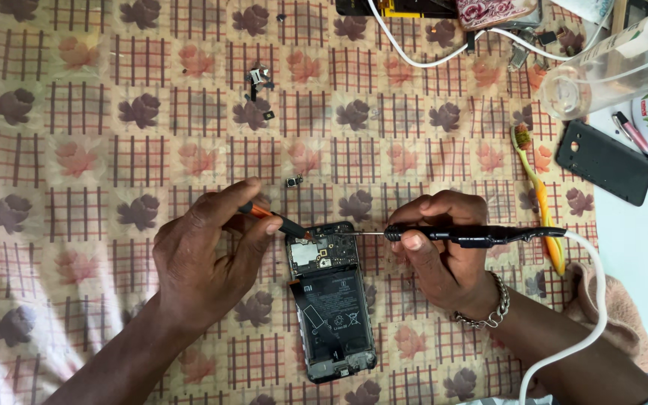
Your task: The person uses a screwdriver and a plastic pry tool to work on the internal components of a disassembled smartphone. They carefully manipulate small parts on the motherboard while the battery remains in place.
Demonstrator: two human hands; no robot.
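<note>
head view: one camera, looking straight down on the table.
phone: opened phone (331, 300), back cover off, lower centre of frame. Long axis runs near vertical in frame, slightly tilted; circuit-board end toward the top, battery below it, bottom end toward the lower edge.
left hand: left hand (208, 259), left of the phone's top end, fingers closed around a small orange-and-black screwdriver (275, 219). Tip angles down-right onto the board's upper left corner.
right hand: right hand (444, 251), right of the phone, fingers pinched around a black pen-shaped tool (474, 236). Tool lies horizontal in frame; its thin metal tip points left and meets the board's top edge. Metal bracelet (489, 307) on the wrist.
cable: white cable (594, 300) leaves the tool's right end and curves down to the lower right.
surface: checked floral tablecloth (76, 150); its right border ends at frame right, white tabletop beyond.
open room: wide bare cloth across the left half and upper left. Lower left only forearm.
tight side: right. Orange-and-green toothbrush (538, 187) just behind the tool, black phone cover (605, 161) at upper right, clear plastic container (616, 64) above it.
loose parts: small metal bits (259, 79) at upper centre, one tiny part (294, 181) just above the left thumb.
</note>
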